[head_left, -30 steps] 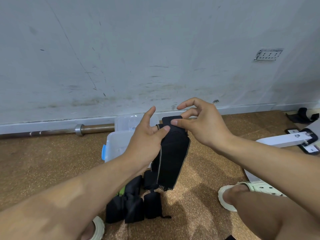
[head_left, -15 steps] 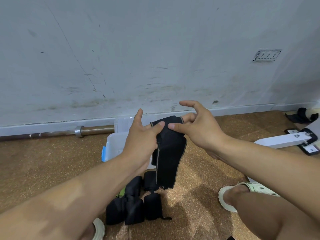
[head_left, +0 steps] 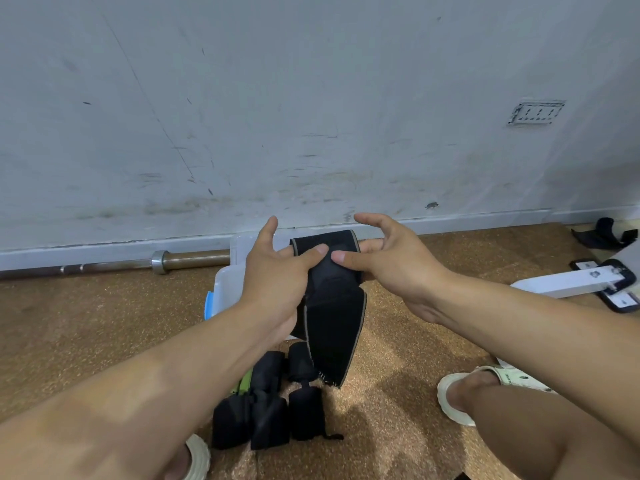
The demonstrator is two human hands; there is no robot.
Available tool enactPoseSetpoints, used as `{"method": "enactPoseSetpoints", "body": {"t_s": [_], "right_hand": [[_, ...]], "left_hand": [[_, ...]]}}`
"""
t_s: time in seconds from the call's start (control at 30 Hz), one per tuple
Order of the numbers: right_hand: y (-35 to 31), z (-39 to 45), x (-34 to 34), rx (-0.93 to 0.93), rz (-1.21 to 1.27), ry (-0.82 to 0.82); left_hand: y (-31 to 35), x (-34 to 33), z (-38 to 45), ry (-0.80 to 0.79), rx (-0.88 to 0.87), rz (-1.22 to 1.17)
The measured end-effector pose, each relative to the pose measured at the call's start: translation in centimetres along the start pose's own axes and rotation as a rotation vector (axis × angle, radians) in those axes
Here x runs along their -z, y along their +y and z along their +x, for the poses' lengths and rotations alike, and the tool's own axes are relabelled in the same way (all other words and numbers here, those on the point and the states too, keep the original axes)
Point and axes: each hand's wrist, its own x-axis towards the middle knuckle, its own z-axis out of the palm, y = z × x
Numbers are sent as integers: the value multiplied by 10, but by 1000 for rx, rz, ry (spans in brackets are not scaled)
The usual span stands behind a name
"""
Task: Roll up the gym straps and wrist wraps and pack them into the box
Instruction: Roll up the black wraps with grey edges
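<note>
Pinching the wrap's (head_left: 332, 306) rolled top between both thumbs and fingers, left hand (head_left: 273, 278) and right hand (head_left: 388, 268) could let it unwind: the tail below hangs loose.

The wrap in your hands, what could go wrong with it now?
1. Both hands, left and right, pinch only the top of the wrap. Its long tail hangs free, so the roll may come out loose or crooked.
2. If a thumb slips, the wrap could drop onto the rolls on the floor and knock them.
3. The box sits behind the arms, easy to bump.
</note>
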Motion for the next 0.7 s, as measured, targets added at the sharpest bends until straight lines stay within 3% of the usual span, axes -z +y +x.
{"method": "enactPoseSetpoints", "body": {"t_s": [0.5, 0.7], "right_hand": [[-1, 1, -1, -26, 150, 48], [-2, -5, 0, 12, 42, -63]], "left_hand": [[0, -2, -2, -74, -62, 97], [2, 4, 2, -35, -20, 14]]}}
